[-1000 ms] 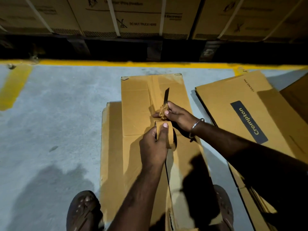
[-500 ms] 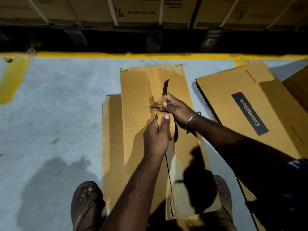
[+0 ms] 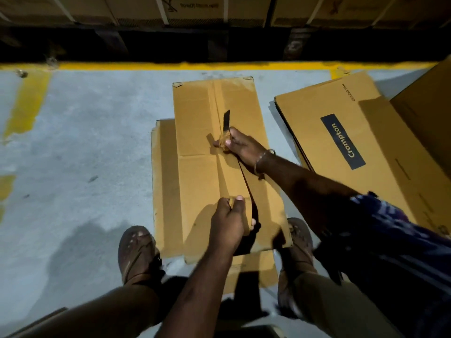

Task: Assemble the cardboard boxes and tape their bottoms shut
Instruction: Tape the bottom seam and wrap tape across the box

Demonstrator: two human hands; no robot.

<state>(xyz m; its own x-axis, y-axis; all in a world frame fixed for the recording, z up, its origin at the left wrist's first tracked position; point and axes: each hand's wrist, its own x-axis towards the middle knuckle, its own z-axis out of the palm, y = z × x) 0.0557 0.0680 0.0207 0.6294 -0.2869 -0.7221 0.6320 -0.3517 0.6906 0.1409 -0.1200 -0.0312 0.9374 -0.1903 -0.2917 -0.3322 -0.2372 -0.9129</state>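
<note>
Now my left hand point(image 3: 227, 222) sits far nearer my body than half a second ago, close to the near edge of the flattened box point(image 3: 200, 167), where before it was just beside the right hand. Its grip is curled round the roll of tape point(image 3: 246, 215), thumb on top, and a strip of tape point(image 3: 244, 176) runs taut from the roll up to my right hand point(image 3: 241, 146). That hand has stayed about mid-box, pressing down near the centre seam; its fingers pinch a crumpled bit of tape together with a small knife point(image 3: 226, 120), whose dark blade points away from me as before. A metal bangle point(image 3: 262, 161) circles the right wrist.

The box lies flat on the grey concrete floor point(image 3: 85, 142), on top of a second flat sheet of cardboard point(image 3: 163, 191) that shows along its left side and near edge. My two sandalled feet point(image 3: 138, 252) stand either side of the near end, more in view now than earlier. To the right a stack of flat cartons point(image 3: 341, 113) carries a dark label reading "Crompton". A yellow painted line point(image 3: 170, 66) crosses the floor beyond the box, with a yellow stripe branching off at the left. Behind it runs a dark gap, and above that a row of strapped cartons point(image 3: 195, 8).
</note>
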